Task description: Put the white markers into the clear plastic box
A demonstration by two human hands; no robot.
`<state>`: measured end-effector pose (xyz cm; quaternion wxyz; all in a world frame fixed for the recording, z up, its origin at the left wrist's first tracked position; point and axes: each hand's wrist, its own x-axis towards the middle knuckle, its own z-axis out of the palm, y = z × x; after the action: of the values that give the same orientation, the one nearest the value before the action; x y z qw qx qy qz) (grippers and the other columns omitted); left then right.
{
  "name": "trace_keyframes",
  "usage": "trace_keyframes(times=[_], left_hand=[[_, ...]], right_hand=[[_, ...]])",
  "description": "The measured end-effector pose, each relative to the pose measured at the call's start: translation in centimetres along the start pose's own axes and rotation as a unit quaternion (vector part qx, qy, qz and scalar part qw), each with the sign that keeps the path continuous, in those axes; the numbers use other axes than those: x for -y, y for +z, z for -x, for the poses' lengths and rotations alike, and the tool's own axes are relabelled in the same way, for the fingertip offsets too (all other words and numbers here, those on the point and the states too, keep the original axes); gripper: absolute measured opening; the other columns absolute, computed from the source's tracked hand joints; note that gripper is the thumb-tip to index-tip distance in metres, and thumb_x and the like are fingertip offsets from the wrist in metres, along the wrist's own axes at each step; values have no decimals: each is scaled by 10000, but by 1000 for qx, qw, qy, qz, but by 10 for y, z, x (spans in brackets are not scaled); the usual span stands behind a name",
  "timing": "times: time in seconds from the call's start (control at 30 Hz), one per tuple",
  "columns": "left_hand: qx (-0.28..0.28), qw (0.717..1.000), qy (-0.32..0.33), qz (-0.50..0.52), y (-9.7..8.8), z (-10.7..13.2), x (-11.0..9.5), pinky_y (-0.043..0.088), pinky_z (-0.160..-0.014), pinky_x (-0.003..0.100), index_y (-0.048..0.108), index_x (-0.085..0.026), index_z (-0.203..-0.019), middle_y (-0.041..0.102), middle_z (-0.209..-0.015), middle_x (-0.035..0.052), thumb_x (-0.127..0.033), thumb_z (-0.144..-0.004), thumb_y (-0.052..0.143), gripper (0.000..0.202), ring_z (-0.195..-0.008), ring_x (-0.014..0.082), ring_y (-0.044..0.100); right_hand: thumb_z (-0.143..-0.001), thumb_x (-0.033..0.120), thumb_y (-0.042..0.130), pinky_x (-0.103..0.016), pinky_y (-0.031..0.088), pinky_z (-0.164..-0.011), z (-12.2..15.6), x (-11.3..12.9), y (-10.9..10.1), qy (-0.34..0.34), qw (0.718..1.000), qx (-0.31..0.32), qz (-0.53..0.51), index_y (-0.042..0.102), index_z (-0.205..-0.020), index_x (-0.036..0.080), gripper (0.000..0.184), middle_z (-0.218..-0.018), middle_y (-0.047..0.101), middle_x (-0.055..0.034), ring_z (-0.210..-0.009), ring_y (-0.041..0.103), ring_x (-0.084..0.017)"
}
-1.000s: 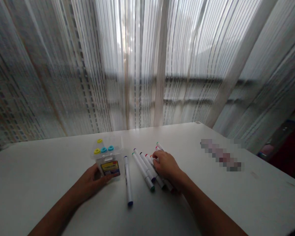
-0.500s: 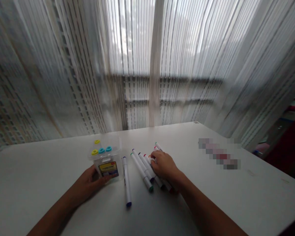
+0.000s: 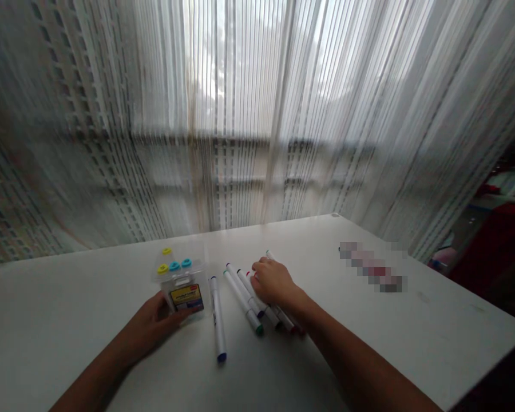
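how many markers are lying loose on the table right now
5 show at least: a blue-tipped marker beside the clear case, a green-tipped marker, a dark-tipped one, and two partly under the right hand. More may be hidden there.

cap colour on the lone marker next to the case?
Blue: the marker lying by the clear case has a blue cap at its near end, in the head view.

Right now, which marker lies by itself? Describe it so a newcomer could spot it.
On the white table, find the clear marker case under the left hand. Just right of it lies the lone marker, apart from the marker cluster beneath the right hand; its near cap is blue.
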<state>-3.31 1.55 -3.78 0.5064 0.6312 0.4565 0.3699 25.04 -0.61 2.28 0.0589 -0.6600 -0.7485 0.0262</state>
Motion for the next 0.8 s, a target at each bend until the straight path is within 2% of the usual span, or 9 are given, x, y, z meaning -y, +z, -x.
trace_keyframes(times=[0.23,0.43,0.63,0.8], left_hand=[[-2,1000,-2,1,5,0,-7,481,-1065,555,713,-186,-1057,755,-1165,125,-583,-633,831,592,-1119,373,684],[-4,1000,22,5,7,3,-12,489,-1062,541,721,-174,-1062,754,-1158,139,-579,-605,850,625,-1119,372,682],[-4,999,23,28,8,2,-10,506,-1036,548,715,-154,-1013,777,-1044,135,-545,-598,868,591,-1051,359,707],[-2,999,30,19,8,2,-11,518,-1023,525,707,-153,-1021,768,-1085,136,-500,-624,867,551,-1051,344,708]], right_hand=[[-980,270,439,-356,408,-1032,2,-1,13,-6,998,-49,-47,678,-1151,114,332,-1194,671,-146,-1172,581,-257],[-957,228,482,-327,420,-1019,8,-11,8,-14,997,-26,-65,667,-1179,113,311,-1221,660,-140,-1164,592,-246],[-926,203,521,-336,418,-1019,8,-11,5,-20,999,3,-48,687,-1131,112,279,-1203,667,-145,-1165,592,-262],[-897,210,557,-349,421,-1015,9,-9,5,-18,999,9,-40,673,-1153,103,301,-1213,654,-154,-1167,585,-275]])
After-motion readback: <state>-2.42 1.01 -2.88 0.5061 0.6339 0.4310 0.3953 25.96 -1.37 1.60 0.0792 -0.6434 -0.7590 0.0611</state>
